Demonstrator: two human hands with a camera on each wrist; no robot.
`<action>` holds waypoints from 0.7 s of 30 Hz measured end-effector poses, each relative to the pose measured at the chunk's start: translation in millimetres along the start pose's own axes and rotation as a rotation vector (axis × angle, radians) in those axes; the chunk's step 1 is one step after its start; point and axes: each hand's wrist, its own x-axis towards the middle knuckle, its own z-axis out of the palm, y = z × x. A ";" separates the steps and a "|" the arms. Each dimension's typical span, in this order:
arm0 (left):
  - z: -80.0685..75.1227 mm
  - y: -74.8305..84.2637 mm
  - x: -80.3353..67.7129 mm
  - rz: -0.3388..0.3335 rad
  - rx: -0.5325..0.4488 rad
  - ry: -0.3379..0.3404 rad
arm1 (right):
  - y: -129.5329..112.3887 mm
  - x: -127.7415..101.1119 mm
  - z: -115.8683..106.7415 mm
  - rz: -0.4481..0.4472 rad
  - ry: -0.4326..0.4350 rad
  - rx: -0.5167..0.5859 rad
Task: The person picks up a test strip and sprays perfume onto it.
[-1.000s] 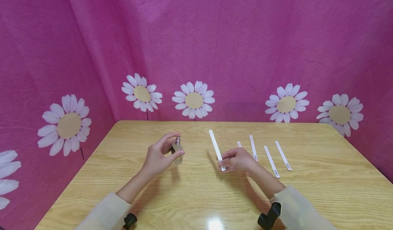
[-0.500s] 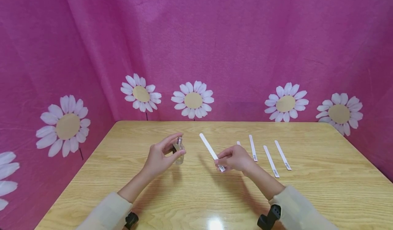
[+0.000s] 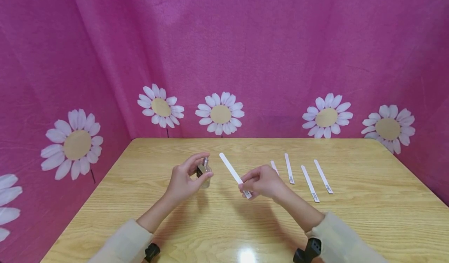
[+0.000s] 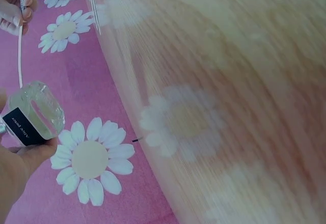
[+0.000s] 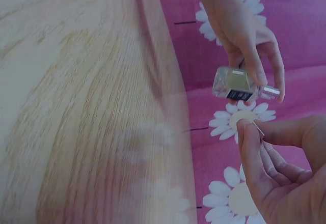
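The white paper strip (image 3: pixel 233 172) slanted up and away to the left, its far tip aimed near the small glass spray bottle (image 3: pixel 204 173). The right hand (image 3: pixel 262 182) pinched the strip's near end above the wooden table (image 3: pixel 368 216). The left hand (image 3: pixel 184 179) held the bottle upright, fingers curled round it, forefinger over the nozzle. Four more strips (image 3: pixel 310 183) lay flat to the right, well apart.
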 end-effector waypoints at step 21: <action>4.6 -3.9 -1.7 0.001 0.116 0.009 | -10.9 -5.6 8.3 0.003 -0.005 -0.057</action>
